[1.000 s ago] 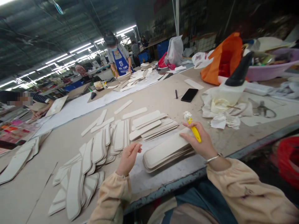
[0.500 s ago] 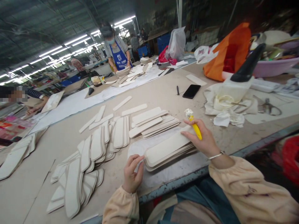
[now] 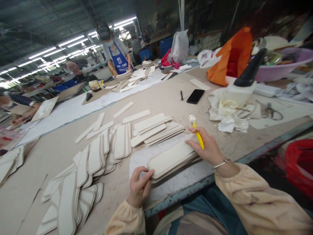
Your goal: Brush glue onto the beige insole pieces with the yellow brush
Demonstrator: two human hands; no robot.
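Observation:
A stack of long, cream-coloured, round-ended strips (image 3: 171,158) lies on a white sheet (image 3: 168,194) by the table's near edge. My left hand (image 3: 140,186) is closed at the stack's left end, thumb and forefinger pinching the edge of the top strip. In my right hand (image 3: 207,147) is a yellow-handled brush (image 3: 199,136), its tip covered with a white clump and pointing up and away. The right fingertips also rest on the far right end of the top strip. Just behind the stack sits another pile of strips (image 3: 163,133).
Many more strips (image 3: 95,156) fan across the table's left. Beyond lie a black phone (image 3: 195,96), a cut-open white jug (image 3: 241,93) with a black handle, scissors (image 3: 270,112) and an orange bag (image 3: 230,60). Co-workers stand across the table and at far left.
My left thumb and forefinger have come together on the strip's left end. The right hand still holds the brush over the far end. The whole view has shifted slightly.

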